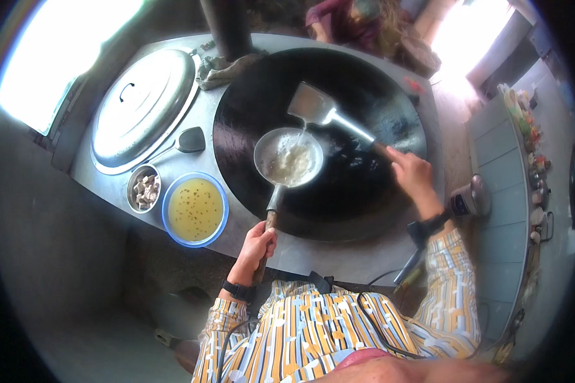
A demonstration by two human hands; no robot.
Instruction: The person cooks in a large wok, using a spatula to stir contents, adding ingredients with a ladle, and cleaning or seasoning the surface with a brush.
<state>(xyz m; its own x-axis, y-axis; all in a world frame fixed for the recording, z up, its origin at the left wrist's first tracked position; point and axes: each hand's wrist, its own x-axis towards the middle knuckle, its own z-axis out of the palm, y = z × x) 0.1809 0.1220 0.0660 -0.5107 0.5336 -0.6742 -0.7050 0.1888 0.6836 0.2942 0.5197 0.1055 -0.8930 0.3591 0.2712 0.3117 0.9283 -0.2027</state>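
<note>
My left hand grips the wooden handle of a metal ladle, whose bowl holds cloudy, bubbly liquid. It hangs over a large dark wok set into the stove top. My right hand holds the wooden end of a metal wok spatula. The spatula's wide blade is above and slightly beyond the ladle, and a thin stream of liquid runs from its lower edge into the bowl. Some liquid glistens at the bottom of the wok.
Left of the wok lie a large metal lid, a second spatula, a metal bowl of chopped pieces and a blue-rimmed basin of yellowish liquid. A cloth lies by a dark pipe. Another person is beyond the stove.
</note>
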